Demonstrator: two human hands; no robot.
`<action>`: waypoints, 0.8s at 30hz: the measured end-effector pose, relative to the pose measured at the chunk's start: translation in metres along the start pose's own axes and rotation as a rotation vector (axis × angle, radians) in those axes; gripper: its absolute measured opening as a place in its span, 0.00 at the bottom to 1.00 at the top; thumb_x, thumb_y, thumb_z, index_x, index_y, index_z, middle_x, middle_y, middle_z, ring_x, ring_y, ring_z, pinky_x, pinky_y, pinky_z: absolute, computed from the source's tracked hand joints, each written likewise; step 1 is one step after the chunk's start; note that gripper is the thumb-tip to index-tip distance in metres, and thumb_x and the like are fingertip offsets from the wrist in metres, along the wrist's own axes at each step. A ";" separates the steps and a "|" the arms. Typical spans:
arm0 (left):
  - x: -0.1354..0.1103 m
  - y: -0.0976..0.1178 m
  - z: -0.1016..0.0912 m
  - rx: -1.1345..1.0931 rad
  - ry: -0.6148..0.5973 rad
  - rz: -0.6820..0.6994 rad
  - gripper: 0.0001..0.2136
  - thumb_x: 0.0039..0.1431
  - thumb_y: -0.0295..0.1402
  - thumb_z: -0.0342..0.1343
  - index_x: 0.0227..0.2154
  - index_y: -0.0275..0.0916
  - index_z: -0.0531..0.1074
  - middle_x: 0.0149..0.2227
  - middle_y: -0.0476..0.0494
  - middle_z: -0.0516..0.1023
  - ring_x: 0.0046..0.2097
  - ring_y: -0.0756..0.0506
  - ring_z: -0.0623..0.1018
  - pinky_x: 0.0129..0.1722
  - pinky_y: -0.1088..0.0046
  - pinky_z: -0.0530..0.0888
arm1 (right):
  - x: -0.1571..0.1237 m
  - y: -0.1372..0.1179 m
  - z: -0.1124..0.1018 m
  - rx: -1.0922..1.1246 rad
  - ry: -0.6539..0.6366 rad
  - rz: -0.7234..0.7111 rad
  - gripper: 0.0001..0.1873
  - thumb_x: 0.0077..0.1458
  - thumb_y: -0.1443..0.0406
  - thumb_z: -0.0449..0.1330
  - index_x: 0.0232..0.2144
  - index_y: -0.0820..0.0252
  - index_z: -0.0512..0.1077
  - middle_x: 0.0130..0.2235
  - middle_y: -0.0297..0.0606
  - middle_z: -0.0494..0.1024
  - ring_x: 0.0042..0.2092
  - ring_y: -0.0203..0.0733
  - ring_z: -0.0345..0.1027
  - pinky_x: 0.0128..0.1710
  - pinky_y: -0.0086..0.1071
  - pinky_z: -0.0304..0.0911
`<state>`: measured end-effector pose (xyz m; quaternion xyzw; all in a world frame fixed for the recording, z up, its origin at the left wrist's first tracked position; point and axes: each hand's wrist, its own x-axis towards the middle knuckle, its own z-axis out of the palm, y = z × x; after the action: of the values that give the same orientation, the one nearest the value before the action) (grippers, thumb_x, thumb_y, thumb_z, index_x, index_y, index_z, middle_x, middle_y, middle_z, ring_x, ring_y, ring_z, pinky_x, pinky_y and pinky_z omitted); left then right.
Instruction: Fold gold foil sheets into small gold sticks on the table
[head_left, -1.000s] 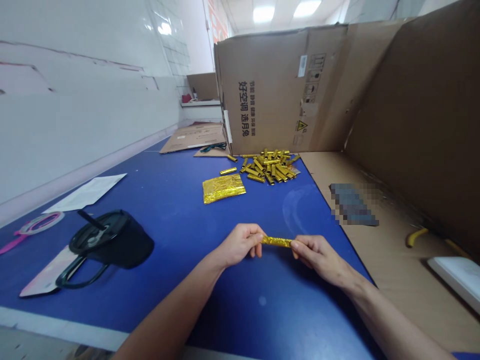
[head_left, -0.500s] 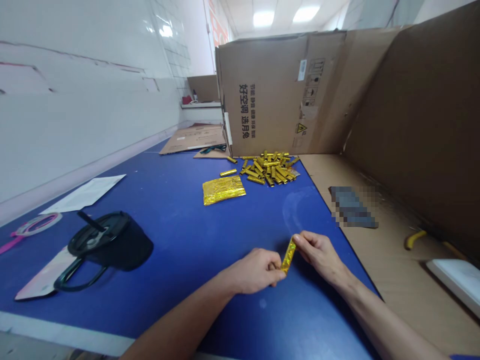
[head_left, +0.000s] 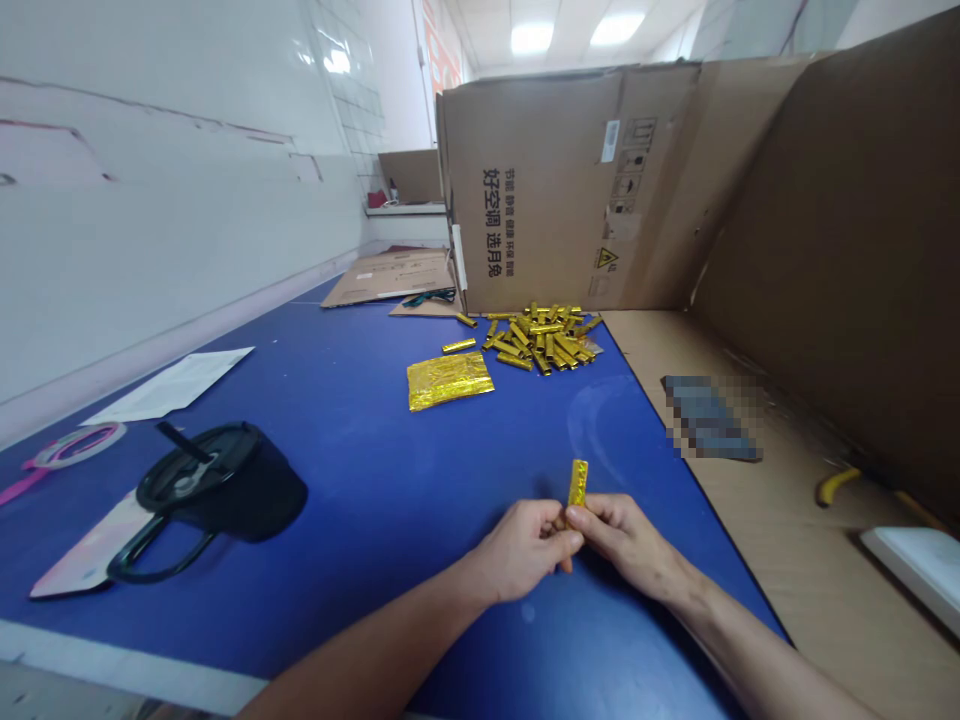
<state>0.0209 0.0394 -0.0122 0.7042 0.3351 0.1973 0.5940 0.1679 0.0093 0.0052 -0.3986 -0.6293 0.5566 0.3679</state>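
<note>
A narrow strip of shiny gold foil [head_left: 577, 482] stands upright between my two hands, its lower end hidden by my fingers. My left hand [head_left: 529, 545] is closed, pinching near the bottom of the strip. From the other side, my right hand [head_left: 619, 540] grips it with thumb and fingers, the two hands nearly touching. Farther off lies a flat stack of gold foil sheets [head_left: 450, 381]. Behind it is a heap of small gold foil tubes [head_left: 547, 338], with a single tube [head_left: 459, 346] lying apart on its left.
On the blue table [head_left: 360, 440], a black lidded mug [head_left: 232, 485] stands at left near a paper sheet [head_left: 172, 385] and rolls of tape [head_left: 82, 447]. A large cardboard box [head_left: 555, 190] rises behind the heap. Right of the table edge lies a pixelated dark object [head_left: 709, 415] on cardboard.
My right hand has slid down the foil strip toward my left hand. The strip's upper end now sticks up above the fingers, and it stands straighter.
</note>
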 end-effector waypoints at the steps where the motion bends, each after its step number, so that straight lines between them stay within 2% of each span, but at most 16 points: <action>1: -0.001 0.001 0.000 0.007 -0.002 0.009 0.07 0.50 0.32 0.47 0.22 0.34 0.64 0.19 0.52 0.65 0.21 0.55 0.63 0.22 0.80 0.61 | 0.000 0.002 0.000 -0.012 0.014 0.007 0.22 0.54 0.55 0.47 0.23 0.65 0.71 0.23 0.36 0.72 0.27 0.35 0.63 0.30 0.28 0.57; 6: -0.006 0.009 -0.001 0.126 -0.061 -0.004 0.07 0.47 0.31 0.48 0.19 0.35 0.63 0.18 0.52 0.65 0.21 0.55 0.64 0.21 0.81 0.60 | -0.002 0.009 -0.005 -0.113 0.191 0.053 0.22 0.50 0.52 0.50 0.16 0.63 0.64 0.17 0.29 0.61 0.20 0.30 0.52 0.20 0.25 0.50; 11: -0.009 0.011 -0.001 0.201 -0.084 -0.008 0.07 0.47 0.32 0.48 0.18 0.36 0.62 0.18 0.53 0.65 0.19 0.55 0.63 0.19 0.81 0.58 | -0.001 0.010 -0.012 -0.159 0.340 0.043 0.23 0.49 0.50 0.49 0.14 0.59 0.52 0.17 0.25 0.48 0.20 0.29 0.41 0.18 0.26 0.41; 16: -0.008 0.007 0.001 0.169 -0.098 -0.030 0.07 0.48 0.34 0.47 0.19 0.36 0.62 0.19 0.53 0.67 0.19 0.55 0.63 0.18 0.81 0.59 | -0.001 0.011 -0.011 -0.110 0.331 0.066 0.23 0.50 0.49 0.47 0.15 0.58 0.49 0.18 0.25 0.46 0.20 0.29 0.38 0.18 0.26 0.38; 20: -0.007 0.007 0.000 0.137 -0.119 -0.018 0.09 0.51 0.34 0.44 0.24 0.36 0.66 0.20 0.52 0.68 0.20 0.55 0.64 0.20 0.81 0.61 | 0.000 0.008 -0.010 -0.029 0.389 0.101 0.24 0.48 0.48 0.47 0.15 0.58 0.49 0.17 0.25 0.45 0.19 0.29 0.36 0.18 0.26 0.37; 24: -0.007 0.007 -0.002 0.157 -0.099 0.007 0.09 0.51 0.32 0.43 0.24 0.35 0.66 0.18 0.53 0.67 0.21 0.55 0.65 0.20 0.81 0.61 | 0.001 0.005 -0.011 0.021 0.442 0.121 0.25 0.47 0.47 0.48 0.14 0.57 0.47 0.17 0.25 0.45 0.19 0.29 0.36 0.17 0.26 0.37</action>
<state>0.0168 0.0354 -0.0039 0.7585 0.3175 0.1375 0.5522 0.1779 0.0150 0.0010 -0.5440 -0.5023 0.4835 0.4668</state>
